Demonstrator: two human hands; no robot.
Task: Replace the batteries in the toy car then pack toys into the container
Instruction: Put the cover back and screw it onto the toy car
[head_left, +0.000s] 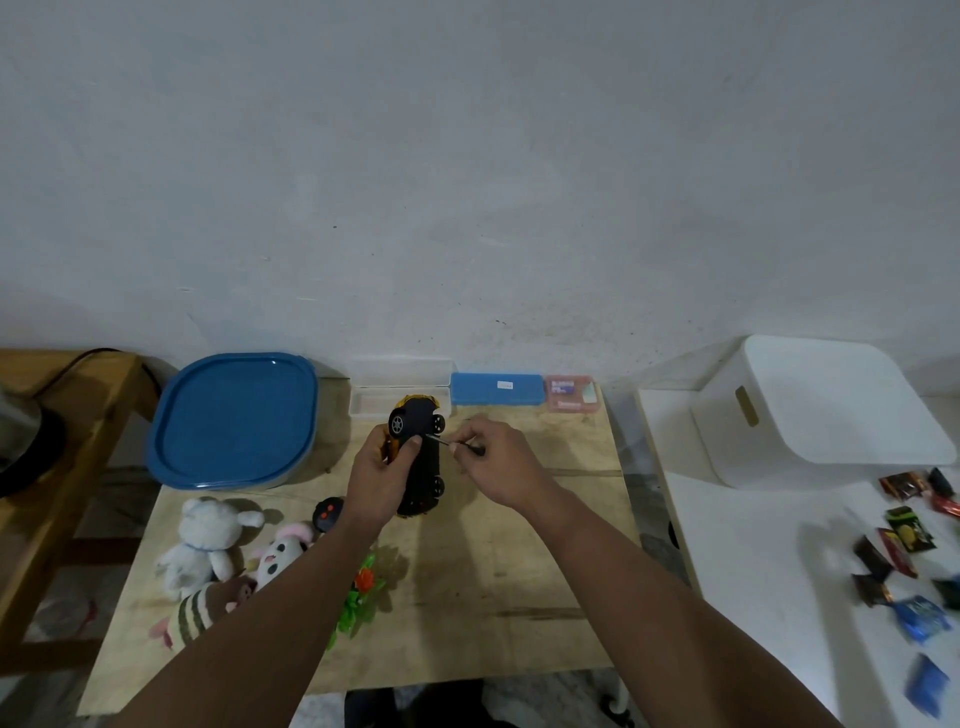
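Note:
My left hand (382, 475) holds a yellow toy car (418, 449) upside down above the wooden table (493, 597), its black underside and wheels facing me. My right hand (496, 465) pinches a thin screwdriver (448, 441) whose tip touches the car's underside. A container with a blue lid (234, 421) stands at the table's back left. A white plush bear (200, 535), a panda plush (278, 558), a striped plush (197, 613), a black remote (327, 514) and a green plastic toy (361, 597) lie at the left, partly under my left forearm.
A clear open box (374, 402), a blue case (496, 389) and a pink case (571, 394) line the table's back edge. To the right, a white table holds a white bin (831, 410) and several wrapped sweets (904, 540). A wooden stand (62, 415) sits left.

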